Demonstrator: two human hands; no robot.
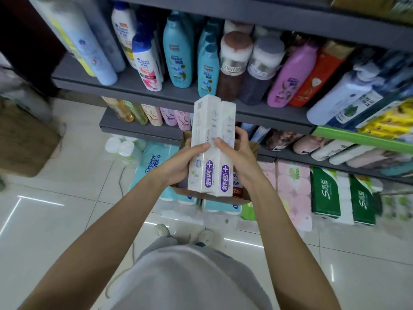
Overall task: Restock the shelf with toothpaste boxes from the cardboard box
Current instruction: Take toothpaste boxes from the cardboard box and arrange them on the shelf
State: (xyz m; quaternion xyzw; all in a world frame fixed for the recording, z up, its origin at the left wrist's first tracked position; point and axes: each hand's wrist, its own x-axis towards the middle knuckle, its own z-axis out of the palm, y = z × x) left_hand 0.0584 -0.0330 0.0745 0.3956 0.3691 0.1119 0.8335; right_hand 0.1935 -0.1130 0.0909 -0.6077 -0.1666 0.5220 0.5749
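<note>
Two long white toothpaste boxes (212, 139) with purple labels stand upright side by side, held above the open cardboard box (251, 151). My left hand (181, 164) grips their left side, thumb across the front. My right hand (237, 155) grips the right side, with fingers curled round the edge. Inside the cardboard box a red and white toothpaste box (237, 186) shows below the held pair. The cardboard box rests on packs of tissue rolls beneath the grey shelf (169, 90).
Shampoo bottles (178, 52) crowd the grey shelf in front, with more bottles on lower shelves (143, 128). Tissue packs in blue (152, 162), pink (292, 191) and green (339, 195) line the floor. A brown bin (24, 139) stands left on the tiled floor.
</note>
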